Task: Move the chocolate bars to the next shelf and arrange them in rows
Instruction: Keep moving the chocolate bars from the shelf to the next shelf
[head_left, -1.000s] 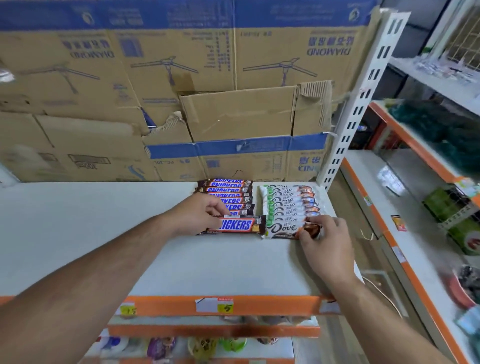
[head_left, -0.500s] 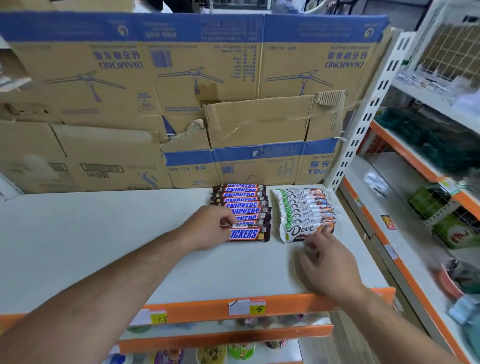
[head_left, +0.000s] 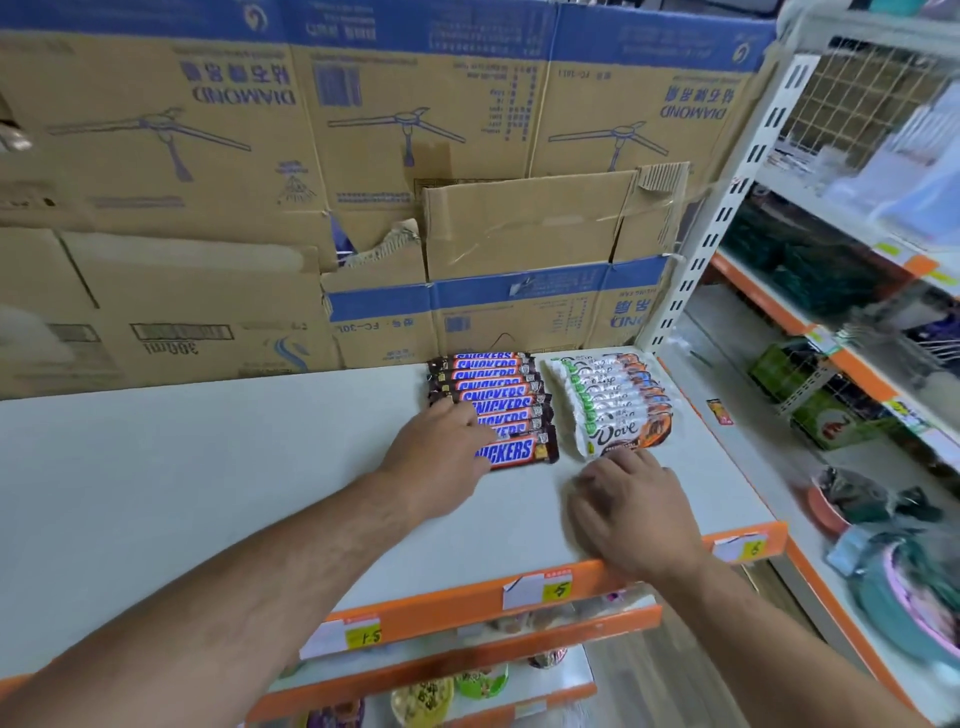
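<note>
Fingers (head_left: 470, 415) of the left hand (head_left: 441, 447) lie extended across the near left end of the Snickers row (head_left: 493, 395) — touching, not gripping. The right hand (head_left: 634, 509), loosely spread, holds nothing. Below the cardboard backing (head_left: 363, 156), the white shelf (head_left: 208, 493) carries both rows at its right rear, the Dove row (head_left: 613, 400) just beside the Snickers, parallel. The right hand has drawn back off the front Dove bar (head_left: 623, 434) and rests just before it — by judgement, that row is finished. Only squaring the front Snickers bar (head_left: 519, 452) appears outstanding.

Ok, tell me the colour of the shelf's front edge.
The shelf edge is orange, best seen in the head view.
</note>
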